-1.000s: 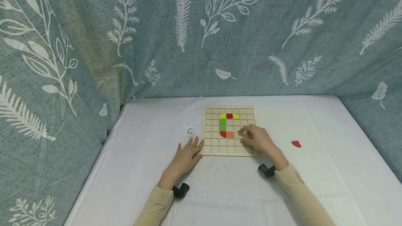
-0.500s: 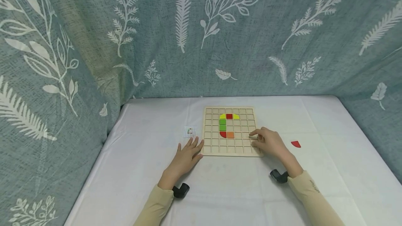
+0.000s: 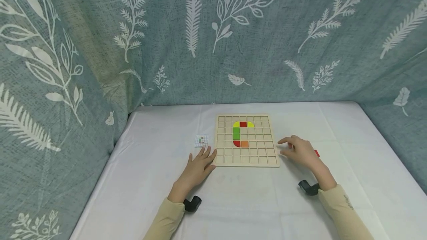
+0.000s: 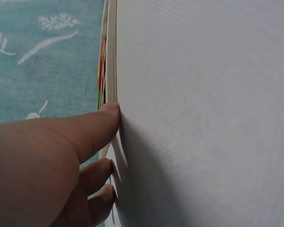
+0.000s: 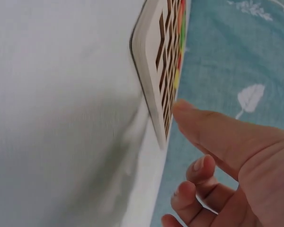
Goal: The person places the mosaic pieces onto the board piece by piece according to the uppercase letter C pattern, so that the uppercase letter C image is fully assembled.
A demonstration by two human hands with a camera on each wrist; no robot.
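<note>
A light wooden grid board (image 3: pixel 260 161) lies on the white-covered table. Set in its cells is a C-shaped row of pieces: a red square (image 3: pixel 243 124) between two yellow rounded pieces, two green squares (image 3: pixel 236 133), a red quarter-round (image 3: pixel 237 143) and an orange square (image 3: pixel 244 144). My left hand (image 3: pixel 195 167) rests flat with spread fingers, its tips at the board's lower left edge. Just right of the board, my right hand (image 3: pixel 298 153) is off the table with loosely bent fingers, holding nothing. It partly hides a loose red piece (image 3: pixel 317 153).
A small card (image 3: pixel 201 141) with a printed grid pattern lies left of the board, just beyond the left fingertips. The white tablecloth (image 3: pixel 247 203) stretches around everything. A leaf-patterned blue-green curtain (image 3: pixel 213 58) hangs behind the table and at its sides.
My right hand has moved right, from over the board to beside it, and now covers part of the loose red piece. The left hand and the set pieces have stayed put.
</note>
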